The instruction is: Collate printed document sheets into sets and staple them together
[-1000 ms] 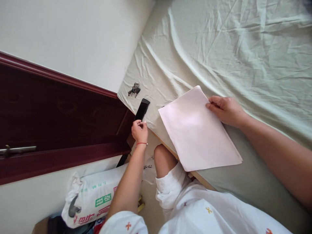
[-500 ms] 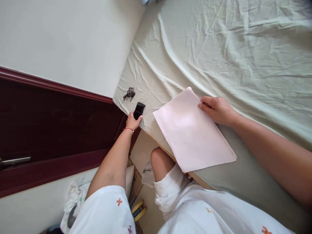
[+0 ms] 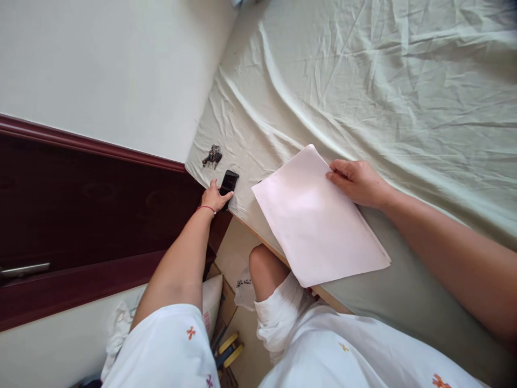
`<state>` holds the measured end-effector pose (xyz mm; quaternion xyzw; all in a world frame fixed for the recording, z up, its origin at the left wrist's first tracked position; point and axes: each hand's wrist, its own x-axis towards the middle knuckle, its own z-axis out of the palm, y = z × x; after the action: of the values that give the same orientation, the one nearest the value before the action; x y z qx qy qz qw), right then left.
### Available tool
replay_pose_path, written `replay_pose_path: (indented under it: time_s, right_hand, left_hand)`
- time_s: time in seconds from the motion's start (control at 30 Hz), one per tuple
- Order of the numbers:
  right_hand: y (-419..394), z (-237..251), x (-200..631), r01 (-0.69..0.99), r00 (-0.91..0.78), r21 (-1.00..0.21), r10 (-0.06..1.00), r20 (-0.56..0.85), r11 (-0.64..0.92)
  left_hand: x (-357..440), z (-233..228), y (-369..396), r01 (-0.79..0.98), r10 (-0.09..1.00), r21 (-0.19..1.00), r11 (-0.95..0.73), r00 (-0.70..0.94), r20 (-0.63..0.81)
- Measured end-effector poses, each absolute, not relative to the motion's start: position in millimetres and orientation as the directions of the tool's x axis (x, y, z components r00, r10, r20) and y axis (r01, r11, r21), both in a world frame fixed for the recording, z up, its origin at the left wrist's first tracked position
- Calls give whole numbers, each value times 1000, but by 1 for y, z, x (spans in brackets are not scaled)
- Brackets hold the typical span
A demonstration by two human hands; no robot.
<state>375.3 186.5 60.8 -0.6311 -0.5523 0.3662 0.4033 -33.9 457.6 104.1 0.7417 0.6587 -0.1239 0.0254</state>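
Observation:
A black smartphone [image 3: 229, 181] lies on the pale green sheet near the bed's corner. My left hand [image 3: 216, 195], with a red string on its wrist, is at the phone's lower left side. Its thumb reaches across the phone's lower part and the fingers are spread apart from it, not wrapped round it. To the right, a small stack of white paper sheets [image 3: 317, 215] rests at the bed's edge. My right hand [image 3: 357, 180] pinches the stack's upper right edge between thumb and fingers. Just beyond the phone lies a bunch of keys [image 3: 212, 156].
A wrinkled bed sheet [image 3: 363, 91] spreads to the far right. A dark red door [image 3: 81, 199] with a metal handle [image 3: 26, 269] stands at the left, beside a white wall [image 3: 113, 70]. My bent knee [image 3: 266, 269] is under the bed's edge. A yellow-and-black wheeled object [image 3: 230, 347] sits on the floor.
My left hand has shifted slightly left and its fingers have spread, uncovering more of the phone's lower end. The phone stays in place. My right hand keeps its pinch on the paper.

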Motion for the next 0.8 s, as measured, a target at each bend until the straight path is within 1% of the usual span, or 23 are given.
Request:
replay_pose_path:
  time_s: [0.4, 0.53, 0.6, 0.67, 0.73, 0.8]
  right_hand:
    - [187, 57, 375, 418, 123, -906, 992, -11, -62]
    - [187, 57, 374, 419, 125, -906, 992, -5, -57]
    - [188, 57, 374, 419, 130, -906, 992, -3, -58]
    - [187, 57, 374, 418, 135, -906, 991, -6, -62]
    - [187, 57, 374, 417, 139, -906, 990, -7, -65]
    - [186, 59, 374, 417, 140, -906, 990, -7, -66]
  left_hand:
    - [-43, 99, 466, 991, 961, -18, -130, 122, -250]
    - [-37, 101, 467, 991, 966, -56, -120, 104, -236]
    - [-30, 103, 464, 991, 980, -80, -106, 91, -179]
    - [-20, 104, 456, 992, 992, -74, -102, 95, -86]
    - [-10, 103, 441, 993, 993, -38, -111, 112, 21]
    - [-1, 100, 417, 991, 987, 31, -127, 123, 106]
